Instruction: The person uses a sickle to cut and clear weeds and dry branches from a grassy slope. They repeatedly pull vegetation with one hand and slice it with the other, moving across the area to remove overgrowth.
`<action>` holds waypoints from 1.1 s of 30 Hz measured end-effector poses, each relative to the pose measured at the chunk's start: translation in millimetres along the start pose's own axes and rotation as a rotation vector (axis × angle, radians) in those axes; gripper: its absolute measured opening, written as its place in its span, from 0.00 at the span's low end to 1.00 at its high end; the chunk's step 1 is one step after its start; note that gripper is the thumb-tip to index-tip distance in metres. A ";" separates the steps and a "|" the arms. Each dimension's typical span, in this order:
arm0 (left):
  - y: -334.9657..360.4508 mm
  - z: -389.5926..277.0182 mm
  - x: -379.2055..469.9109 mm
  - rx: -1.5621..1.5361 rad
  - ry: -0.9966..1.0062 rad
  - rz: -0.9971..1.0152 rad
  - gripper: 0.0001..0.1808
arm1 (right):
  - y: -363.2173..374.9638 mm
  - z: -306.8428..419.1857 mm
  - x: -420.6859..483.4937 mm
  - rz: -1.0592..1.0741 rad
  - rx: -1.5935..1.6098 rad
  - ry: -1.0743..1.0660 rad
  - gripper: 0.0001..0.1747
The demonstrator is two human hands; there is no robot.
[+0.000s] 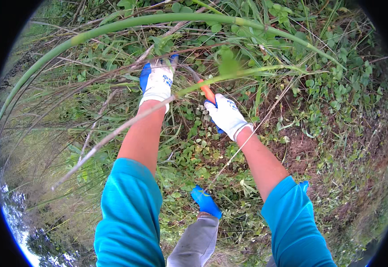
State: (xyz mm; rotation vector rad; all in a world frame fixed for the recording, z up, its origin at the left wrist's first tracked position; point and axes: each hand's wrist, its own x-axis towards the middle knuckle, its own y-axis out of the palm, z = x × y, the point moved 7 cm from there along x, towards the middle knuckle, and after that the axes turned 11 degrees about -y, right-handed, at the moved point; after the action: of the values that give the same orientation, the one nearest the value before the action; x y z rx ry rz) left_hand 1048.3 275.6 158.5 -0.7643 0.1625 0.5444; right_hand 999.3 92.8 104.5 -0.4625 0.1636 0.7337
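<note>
My left hand [157,78], in a white work glove with a blue coated palm, reaches into a tangle of grass and weeds [127,83]. Stems partly cover its fingers, so their grip is unclear. To its right, my right hand [228,115], gloved alike, is closed around the orange handle [208,93] of a sickle. The sickle's narrow dark blade [192,72] points up and left towards my left hand, its far end lost among the stems. Low leafy plants [197,137] grow below and between my hands.
A thick green stalk [154,20] arches across the top. Another long stem [120,130] slants over my left forearm, close to the camera. Bare reddish soil [302,148] shows at right. My blue shoe [205,202] stands on the weeds below.
</note>
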 end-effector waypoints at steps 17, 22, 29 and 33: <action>76.1 24.1 -56.2 0.395 0.124 -0.095 0.29 | 51.1 22.5 -31.9 0.079 -0.029 0.011 0.17; 119.4 44.0 -92.5 0.263 0.154 0.134 0.13 | 86.1 -85.1 -231.6 0.249 0.150 0.222 0.14; 132.3 44.2 -106.3 0.227 0.082 0.043 0.07 | 43.1 33.9 -33.3 0.074 0.141 -0.047 0.15; 138.7 43.9 -107.8 0.173 0.078 -0.043 0.08 | 86.5 51.3 6.8 0.222 -0.167 -0.065 0.18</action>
State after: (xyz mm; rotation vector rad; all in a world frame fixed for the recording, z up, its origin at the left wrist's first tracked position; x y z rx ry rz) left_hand 881.7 344.2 140.7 -0.6191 0.2613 0.4541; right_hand 944.9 176.6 117.8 -0.5844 0.0938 0.9838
